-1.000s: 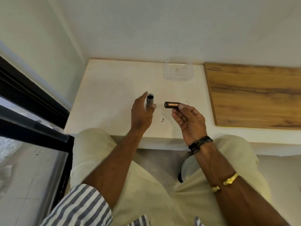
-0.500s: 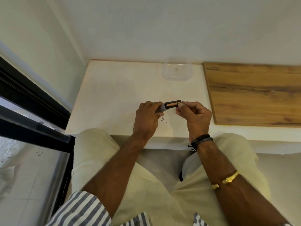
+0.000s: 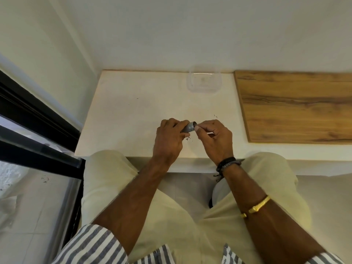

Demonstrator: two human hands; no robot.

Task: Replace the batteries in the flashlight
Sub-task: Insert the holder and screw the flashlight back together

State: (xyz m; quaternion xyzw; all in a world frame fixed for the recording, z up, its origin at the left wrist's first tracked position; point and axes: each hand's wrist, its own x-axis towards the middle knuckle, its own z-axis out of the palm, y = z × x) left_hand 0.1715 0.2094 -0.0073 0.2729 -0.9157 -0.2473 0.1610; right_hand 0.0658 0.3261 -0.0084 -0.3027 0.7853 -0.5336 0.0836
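Observation:
My left hand point(image 3: 168, 138) is closed around a grey flashlight tube point(image 3: 188, 127), held just above the white table point(image 3: 133, 111) with its open end pointing right. Only that end of the tube shows past my fingers. My right hand point(image 3: 215, 139) is curled, and its thumb and forefinger tips press against the tube's mouth. The dark, copper-banded battery is out of sight. Nothing shows between the right fingers.
A clear plastic container point(image 3: 204, 80) stands at the back of the table by the wall. A wooden board point(image 3: 295, 105) covers the table's right part. Small dark crumbs point(image 3: 188, 139) lie under my hands. A black window frame point(image 3: 38, 121) runs along the left.
My left hand tilted the upright tube toward my right hand. The battery, first held free, then half in the tube's mouth, has slid out of sight, and my right fingertips now meet the opening.

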